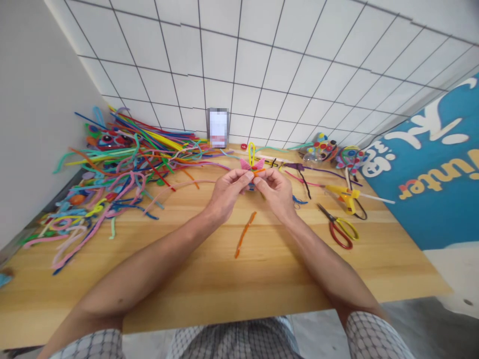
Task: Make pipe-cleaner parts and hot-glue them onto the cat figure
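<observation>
My left hand (227, 192) and my right hand (277, 193) meet over the middle of the table, thumbs and fingertips pinched together. Between them runs a short orange pipe cleaner (259, 172), its ends partly covered by my fingers. Just behind the fingertips is a pipe-cleaner figure with pink pointed pieces (245, 164) and an upright yellow loop (252, 148). My hands hide most of its lower part. A second orange pipe cleaner piece (245, 234) lies on the table nearer to me, apart from both hands.
A tangled heap of coloured pipe cleaners (127, 169) covers the left side. A phone (218, 128) leans on the tiled wall. To the right are scissors (339, 229), a yellow glue gun (346, 197), a utility knife (270, 162) and dotted craft pieces (324, 147). The wooden table (209, 279) ends before me.
</observation>
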{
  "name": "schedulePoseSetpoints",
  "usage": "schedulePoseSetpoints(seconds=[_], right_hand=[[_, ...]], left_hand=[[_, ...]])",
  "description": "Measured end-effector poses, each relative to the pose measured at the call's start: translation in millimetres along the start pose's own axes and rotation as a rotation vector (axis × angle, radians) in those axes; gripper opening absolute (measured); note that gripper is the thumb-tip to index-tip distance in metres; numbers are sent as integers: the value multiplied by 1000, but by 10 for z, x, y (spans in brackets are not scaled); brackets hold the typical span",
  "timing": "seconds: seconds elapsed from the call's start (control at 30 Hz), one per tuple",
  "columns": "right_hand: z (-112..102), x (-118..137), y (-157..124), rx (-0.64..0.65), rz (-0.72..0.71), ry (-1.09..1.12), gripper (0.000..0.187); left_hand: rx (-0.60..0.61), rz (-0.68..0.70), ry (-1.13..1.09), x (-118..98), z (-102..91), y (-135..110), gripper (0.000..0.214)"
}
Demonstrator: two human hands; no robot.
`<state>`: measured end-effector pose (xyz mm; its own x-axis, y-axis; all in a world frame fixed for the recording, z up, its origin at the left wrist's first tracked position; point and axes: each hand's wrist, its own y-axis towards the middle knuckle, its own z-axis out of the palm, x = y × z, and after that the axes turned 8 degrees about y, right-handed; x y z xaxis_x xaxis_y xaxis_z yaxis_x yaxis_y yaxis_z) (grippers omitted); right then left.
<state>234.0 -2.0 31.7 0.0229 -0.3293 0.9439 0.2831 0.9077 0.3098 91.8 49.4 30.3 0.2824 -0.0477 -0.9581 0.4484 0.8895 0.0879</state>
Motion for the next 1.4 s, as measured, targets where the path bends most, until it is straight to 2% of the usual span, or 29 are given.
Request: schedulePoseSetpoints(seconds=[0.1,0.3,0.43,0.57,1.07,1.23,1.4], right_hand=[[-3,-35,7,4,-32,-19,28],[-25,7,6,27,-84,-37,44],[-62,28,-22,68,-156,-163,37],[-83,-29,-52,43,-226,-248,26],[-7,-265,-118,-78,-366,-299,30],[-27,-307,-98,-88,-332,-263,29],[-79,-257,-55,-41,-315,-253,25]], left_hand=[[9,26,77,-21,-25,22,34],[75,52,201,-74,-120,108,31],[107,68,238,-123,-132,120,32],[79,75,202,-128,-93,89,33],[-119,48,-110,104,96,-58,37],[-103,19,-121,125,122,-79,37],[-5,43,7,70,28,0,36]])
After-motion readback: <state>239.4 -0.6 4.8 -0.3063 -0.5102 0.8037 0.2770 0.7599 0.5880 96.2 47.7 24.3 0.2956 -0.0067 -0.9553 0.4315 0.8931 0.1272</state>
